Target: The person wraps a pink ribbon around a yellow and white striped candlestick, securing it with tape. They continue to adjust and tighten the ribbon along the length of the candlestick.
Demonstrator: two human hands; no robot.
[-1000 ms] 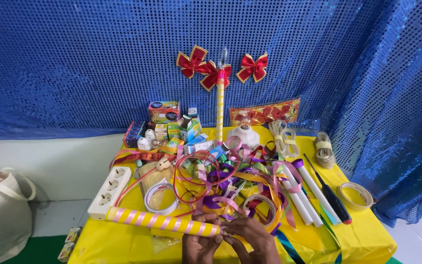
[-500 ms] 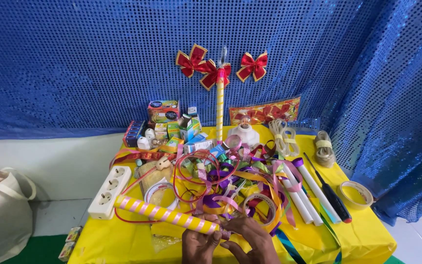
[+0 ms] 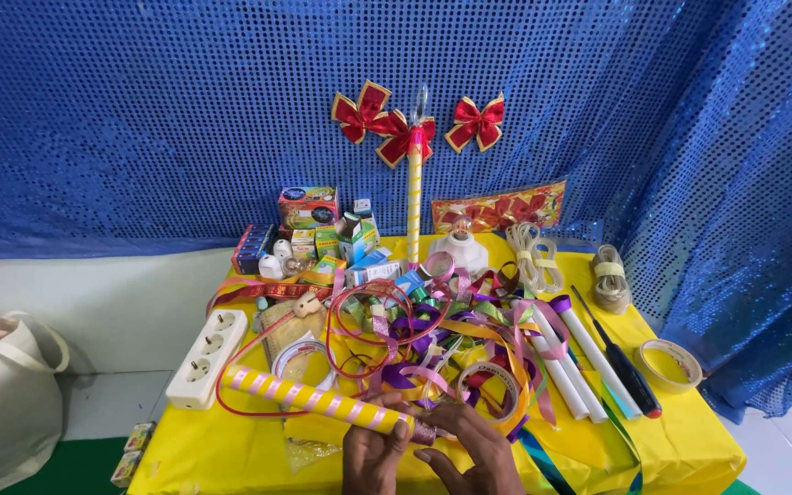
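- Two hands meet at the near end of a yellow-and-pink striped tube (image 3: 318, 401), which lies slantwise on the yellow table (image 3: 689, 449) near its front edge.
- Left hand (image 3: 370, 454) is closed around the tube's end, thumb on top.
- Right hand (image 3: 474, 449) has its fingers curled at the tube's tip; what they pinch cannot be told.
- Just beyond lies a tangle of coloured ribbons (image 3: 433, 321) with a tape roll (image 3: 488, 385).
- Left of the tube sits a white power strip (image 3: 207, 356).
- Right of the ribbons lie white tubes (image 3: 570, 362) and a black screwdriver (image 3: 621, 357).
- Red bows (image 3: 396, 128) hang on the blue sequin curtain (image 3: 139, 110) behind.
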